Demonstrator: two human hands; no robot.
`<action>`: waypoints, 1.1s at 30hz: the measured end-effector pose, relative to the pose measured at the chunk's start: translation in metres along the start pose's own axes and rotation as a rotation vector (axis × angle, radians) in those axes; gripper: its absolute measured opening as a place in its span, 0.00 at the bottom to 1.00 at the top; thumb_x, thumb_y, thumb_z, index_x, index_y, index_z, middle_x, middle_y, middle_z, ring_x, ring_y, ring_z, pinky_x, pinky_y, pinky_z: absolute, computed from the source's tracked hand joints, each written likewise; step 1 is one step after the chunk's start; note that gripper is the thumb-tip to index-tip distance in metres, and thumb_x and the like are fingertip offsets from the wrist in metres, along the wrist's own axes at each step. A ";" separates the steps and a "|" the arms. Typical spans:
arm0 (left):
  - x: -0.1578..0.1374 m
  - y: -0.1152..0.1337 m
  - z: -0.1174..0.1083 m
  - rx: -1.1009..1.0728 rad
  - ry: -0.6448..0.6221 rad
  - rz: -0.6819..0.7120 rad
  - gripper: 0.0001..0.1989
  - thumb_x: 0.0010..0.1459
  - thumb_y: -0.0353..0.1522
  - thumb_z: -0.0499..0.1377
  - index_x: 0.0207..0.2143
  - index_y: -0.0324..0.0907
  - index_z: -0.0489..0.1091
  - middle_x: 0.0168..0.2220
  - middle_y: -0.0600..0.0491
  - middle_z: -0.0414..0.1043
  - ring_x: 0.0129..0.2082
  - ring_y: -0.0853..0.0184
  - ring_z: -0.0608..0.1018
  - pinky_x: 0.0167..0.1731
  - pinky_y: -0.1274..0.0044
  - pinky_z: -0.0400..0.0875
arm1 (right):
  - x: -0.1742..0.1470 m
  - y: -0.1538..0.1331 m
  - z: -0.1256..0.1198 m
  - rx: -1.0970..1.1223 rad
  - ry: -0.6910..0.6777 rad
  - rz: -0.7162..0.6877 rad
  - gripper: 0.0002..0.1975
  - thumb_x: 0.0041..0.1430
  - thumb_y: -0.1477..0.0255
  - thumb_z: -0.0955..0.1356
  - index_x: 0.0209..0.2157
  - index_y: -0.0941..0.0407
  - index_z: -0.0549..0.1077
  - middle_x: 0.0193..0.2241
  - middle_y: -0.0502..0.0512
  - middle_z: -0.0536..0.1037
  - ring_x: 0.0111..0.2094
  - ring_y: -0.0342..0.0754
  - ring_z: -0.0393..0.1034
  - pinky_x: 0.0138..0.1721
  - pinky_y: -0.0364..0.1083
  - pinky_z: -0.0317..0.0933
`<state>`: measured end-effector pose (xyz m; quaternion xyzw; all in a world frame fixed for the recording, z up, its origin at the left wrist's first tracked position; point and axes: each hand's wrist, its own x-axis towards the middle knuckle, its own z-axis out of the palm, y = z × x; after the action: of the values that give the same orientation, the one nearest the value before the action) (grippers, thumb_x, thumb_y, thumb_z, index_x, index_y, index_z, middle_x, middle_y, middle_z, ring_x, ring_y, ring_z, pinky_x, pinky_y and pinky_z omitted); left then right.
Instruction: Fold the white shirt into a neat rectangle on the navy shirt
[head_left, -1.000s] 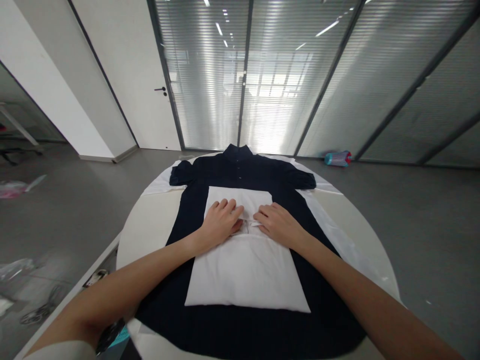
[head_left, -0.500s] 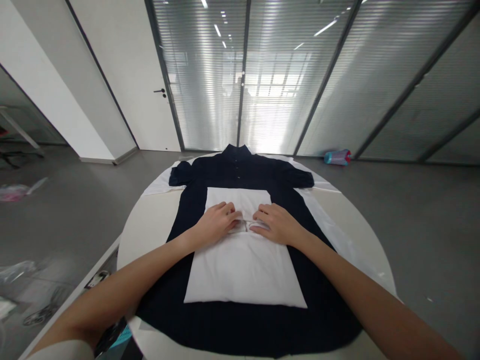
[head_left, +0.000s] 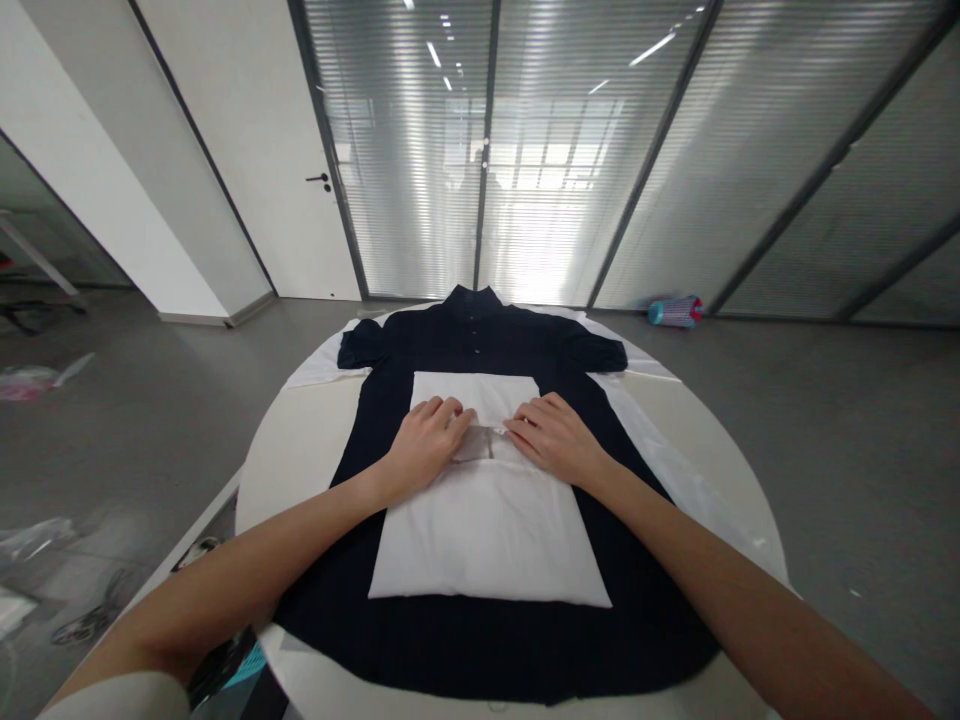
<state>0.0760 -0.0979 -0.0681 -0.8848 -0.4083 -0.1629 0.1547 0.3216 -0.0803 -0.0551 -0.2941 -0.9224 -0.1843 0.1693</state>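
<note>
A dark navy short-sleeved shirt (head_left: 480, 345) lies flat on a round white table (head_left: 296, 455), collar at the far side. On top of it rests a folded white garment (head_left: 487, 545), a neat rectangle. My left hand (head_left: 424, 442) and my right hand (head_left: 553, 440) sit side by side on the white garment's upper middle. The fingers of both curl around a small greyish fold (head_left: 476, 443) of it that shows between them.
A white cloth (head_left: 679, 475) lies under the shirt and reaches past it on the right. A teal and red bottle (head_left: 675, 312) lies on the grey floor by the glass wall. Scissors (head_left: 82, 625) and plastic bags lie at the left. A white door (head_left: 300, 180) stands behind.
My hands have shifted slightly apart on the white garment, and the greyish fold between them shows more. The garments have not moved.
</note>
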 end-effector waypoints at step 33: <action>0.032 -0.049 0.056 -0.237 -0.268 -0.336 0.41 0.66 0.55 0.43 0.70 0.37 0.50 0.70 0.35 0.48 0.70 0.51 0.51 0.66 0.60 0.46 | 0.032 0.032 0.066 0.346 -0.448 0.661 0.43 0.66 0.44 0.46 0.71 0.59 0.47 0.71 0.63 0.43 0.72 0.56 0.34 0.68 0.61 0.33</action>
<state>0.0675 -0.0233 -0.0981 -0.8301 -0.5446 -0.1144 -0.0350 0.3030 -0.0118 -0.0912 -0.5737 -0.8099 0.1055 0.0616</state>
